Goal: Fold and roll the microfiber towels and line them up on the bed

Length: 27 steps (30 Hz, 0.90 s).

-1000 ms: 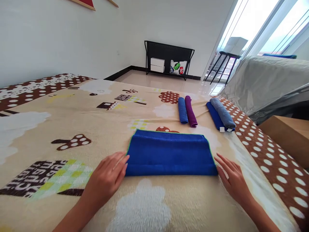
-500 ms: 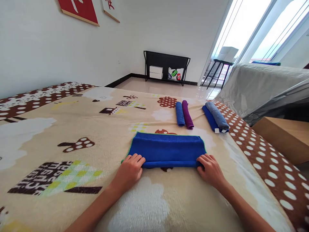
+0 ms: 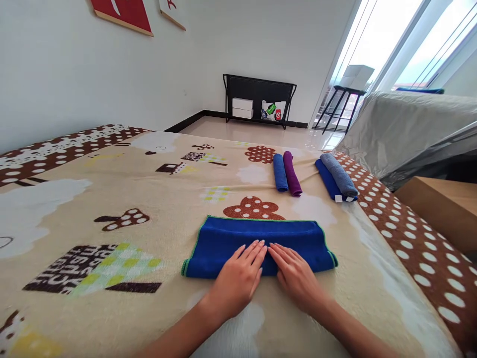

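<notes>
The blue cloth [image 3: 261,230] lies on the patterned blanket [image 3: 179,199] right under the hands, its long axis running left to right across the person's front. Its near edge is a thick roll, with the green trim bunched at the left and right ends; a flatter strip reaches to the far edge. So the loose part lies on the far side of the fingers, square to the roll.

The left hand [image 3: 239,279] and right hand [image 3: 298,276] rest palm down on the roll near its middle, one on either side of centre, and neither is clearly nearer. Both are flattened, fingers extended and close together, pointing far and slightly inward, with the fingertips almost meeting. They press on the cloth without gripping it; what the palms' undersides touch is hidden.

Farther off and to the right, a blue roll [image 3: 280,172] and a purple roll [image 3: 292,174] lie side by side, lengthwise near to far, well apart from the hands.
</notes>
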### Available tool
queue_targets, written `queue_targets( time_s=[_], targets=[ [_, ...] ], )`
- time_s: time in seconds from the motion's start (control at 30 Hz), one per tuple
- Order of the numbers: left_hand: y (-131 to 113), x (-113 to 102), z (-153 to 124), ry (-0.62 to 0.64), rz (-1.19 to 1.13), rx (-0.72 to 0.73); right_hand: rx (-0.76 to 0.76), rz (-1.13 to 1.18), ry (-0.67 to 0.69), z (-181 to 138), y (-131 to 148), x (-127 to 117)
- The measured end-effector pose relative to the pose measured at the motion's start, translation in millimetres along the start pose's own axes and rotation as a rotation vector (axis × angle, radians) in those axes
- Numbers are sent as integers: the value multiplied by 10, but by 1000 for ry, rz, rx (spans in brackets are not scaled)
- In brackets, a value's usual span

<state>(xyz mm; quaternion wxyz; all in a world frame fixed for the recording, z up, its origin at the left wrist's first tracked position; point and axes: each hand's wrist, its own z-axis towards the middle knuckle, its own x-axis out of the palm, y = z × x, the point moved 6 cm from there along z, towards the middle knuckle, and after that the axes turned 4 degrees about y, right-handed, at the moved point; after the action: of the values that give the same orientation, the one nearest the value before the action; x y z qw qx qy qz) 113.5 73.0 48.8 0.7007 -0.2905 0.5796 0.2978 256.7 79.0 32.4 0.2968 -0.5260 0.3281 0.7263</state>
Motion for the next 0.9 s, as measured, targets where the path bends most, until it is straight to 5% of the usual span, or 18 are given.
queue_targets(
  time_s=[0.13,0.27,0.37,0.47,0.6,0.67,0.77,0.9],
  targets=[
    [303,138,-26,10,-32,-15,73,7,61,-66,-307,88],
    [987,147,-574,-33,60,-288,256,-65,8,-594,-1049,16],
    [1181,52,-869,-82,147,-435,344,-152,-45,-812,-1267,-60],
    [878,-29,-670,-87,142,-345,279,-161,-67,-562,-946,-96],
    [286,71,7,9,2,-89,52,30,85,101,-201,35],
    [240,145,210,21,-13,-65,39,82,145,288,-93,114],
    [579,205,156,-1,9,-168,138,56,142,243,-450,166],
    [1271,149,-331,-32,50,-405,350,-33,46,-200,-1325,75]
  ],
)
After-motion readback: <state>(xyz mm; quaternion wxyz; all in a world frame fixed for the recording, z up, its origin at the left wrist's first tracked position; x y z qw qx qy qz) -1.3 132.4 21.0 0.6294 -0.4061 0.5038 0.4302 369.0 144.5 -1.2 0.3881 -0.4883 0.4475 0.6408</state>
